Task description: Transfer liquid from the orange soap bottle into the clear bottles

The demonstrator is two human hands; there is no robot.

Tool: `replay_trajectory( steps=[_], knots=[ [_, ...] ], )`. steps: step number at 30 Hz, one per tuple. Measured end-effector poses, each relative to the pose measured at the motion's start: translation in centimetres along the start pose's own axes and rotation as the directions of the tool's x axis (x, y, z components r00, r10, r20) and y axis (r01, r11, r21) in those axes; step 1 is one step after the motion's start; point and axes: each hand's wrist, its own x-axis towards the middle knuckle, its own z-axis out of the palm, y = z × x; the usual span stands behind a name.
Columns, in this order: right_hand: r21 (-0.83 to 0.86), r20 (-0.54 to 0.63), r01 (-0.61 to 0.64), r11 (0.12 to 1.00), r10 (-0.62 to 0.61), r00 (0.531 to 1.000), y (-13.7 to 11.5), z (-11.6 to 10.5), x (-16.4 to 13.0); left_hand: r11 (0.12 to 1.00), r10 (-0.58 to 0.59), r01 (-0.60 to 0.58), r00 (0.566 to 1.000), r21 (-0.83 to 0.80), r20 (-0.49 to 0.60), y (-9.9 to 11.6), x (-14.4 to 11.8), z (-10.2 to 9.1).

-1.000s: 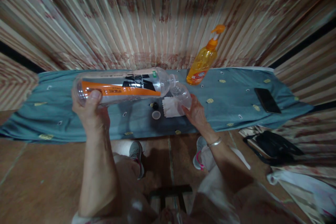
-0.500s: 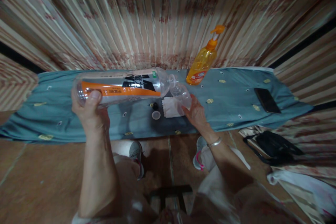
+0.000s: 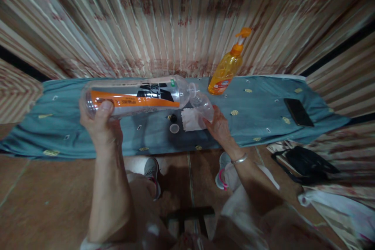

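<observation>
My left hand [image 3: 102, 125] is closed around the base end of a large clear plastic bottle [image 3: 134, 95] with an orange and black label. The bottle lies nearly level in the air, its open neck pointing right. At its mouth is a small clear plastic cup [image 3: 202, 105], tilted toward the neck, with my right hand [image 3: 219, 127] closed on its base. Whether liquid is passing between them, I cannot tell. Below the cup, a white cloth [image 3: 191, 120] lies on the table. Beside it are a small round translucent lid [image 3: 174, 128] and a small black cap [image 3: 173, 118].
A pump bottle of orange liquid [image 3: 225, 72] stands at the back of the table, which has a teal patterned cloth [image 3: 249, 113]. A black phone [image 3: 298, 112] lies at the right. Pleated curtains [image 3: 175, 19] hang behind. On the floor at right sits a black bag [image 3: 304, 162].
</observation>
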Motion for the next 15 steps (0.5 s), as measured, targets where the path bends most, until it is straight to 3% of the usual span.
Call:
replay_trajectory(
  steps=[11, 15],
  knots=[
    [-0.03, -0.021, 0.031, 0.999, -0.031, 0.999, -0.1, 0.1, 0.0, 0.991, -0.023, 0.017, 0.999, -0.129, -0.047, 1.1, -0.4, 1.2],
    [-0.032, -0.034, 0.043, 0.999, -0.044, 0.998, 0.0, 0.1, -0.1, 0.997, -0.037, 0.034, 0.998, -0.068, -0.047, 0.9, -0.3, 0.8]
  ],
)
